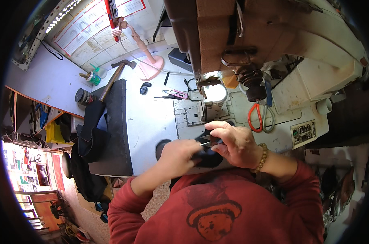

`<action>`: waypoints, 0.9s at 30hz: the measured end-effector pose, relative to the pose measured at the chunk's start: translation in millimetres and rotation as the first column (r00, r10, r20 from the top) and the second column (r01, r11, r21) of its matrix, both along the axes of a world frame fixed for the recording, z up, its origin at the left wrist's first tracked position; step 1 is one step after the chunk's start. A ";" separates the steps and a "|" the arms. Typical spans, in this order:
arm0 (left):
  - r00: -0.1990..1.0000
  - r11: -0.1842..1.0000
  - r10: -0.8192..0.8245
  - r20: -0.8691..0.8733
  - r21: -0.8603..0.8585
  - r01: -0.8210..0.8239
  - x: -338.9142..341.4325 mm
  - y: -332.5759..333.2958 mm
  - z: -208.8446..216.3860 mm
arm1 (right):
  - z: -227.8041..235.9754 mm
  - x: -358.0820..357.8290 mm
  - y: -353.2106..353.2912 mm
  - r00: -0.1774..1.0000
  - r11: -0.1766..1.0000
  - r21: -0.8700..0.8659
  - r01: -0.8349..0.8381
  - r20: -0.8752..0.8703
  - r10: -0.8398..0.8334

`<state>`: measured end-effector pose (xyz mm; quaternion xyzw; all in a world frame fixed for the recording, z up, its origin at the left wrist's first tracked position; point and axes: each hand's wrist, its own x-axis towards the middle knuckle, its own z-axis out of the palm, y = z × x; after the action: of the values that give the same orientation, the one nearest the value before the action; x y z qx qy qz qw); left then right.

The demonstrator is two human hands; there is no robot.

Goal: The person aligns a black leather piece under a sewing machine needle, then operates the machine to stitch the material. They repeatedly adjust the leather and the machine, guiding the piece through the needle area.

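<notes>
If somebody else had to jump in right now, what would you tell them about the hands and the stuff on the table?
Left hand: closed on the black fabric piece at the front edge of the white sewing table.
Right hand: pinching a small metal thread snipper over the same piece.
Nearby: sewing machine behind the hands, orange-handled scissors to the right, wooden-handled hammer on the left.
Done: fabric is off the needle.
Left: trimming looks unfinished; I can't tell how much.

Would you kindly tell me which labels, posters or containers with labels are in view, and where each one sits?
Wall calendar: upper left on the tiled wall, white sheet with red grid.
Sticker: right side of the sewing machine, small rectangle, pale with dark print.
Round tin: left of the table, dark, labelled.
Green-white pot: beside the hammer.
</notes>
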<state>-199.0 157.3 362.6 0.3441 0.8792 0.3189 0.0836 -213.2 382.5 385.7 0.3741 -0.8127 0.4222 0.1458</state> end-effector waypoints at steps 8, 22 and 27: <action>0.623 0.978 -0.161 -0.766 -0.209 -0.005 22.7 10.9 15.0 | 16.5 16.8 27.1 0.895 0.943 0.327 -0.069 0.437 -0.086; 0.715 0.933 -0.240 -0.657 -0.360 -0.018 42.7 15.7 2.5 | -6.7 19.8 15.4 0.900 0.748 0.623 -0.228 0.428 -0.082; 0.717 0.943 -0.225 -0.660 -0.333 -0.011 42.2 14.8 0.0 | -10.9 16.9 6.8 0.881 0.730 0.624 -0.280 0.469 -0.063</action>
<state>-156.8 172.1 362.7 0.4709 0.8640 0.0187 -0.1773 -196.3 389.4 374.7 0.3387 -0.8960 0.1823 -0.2220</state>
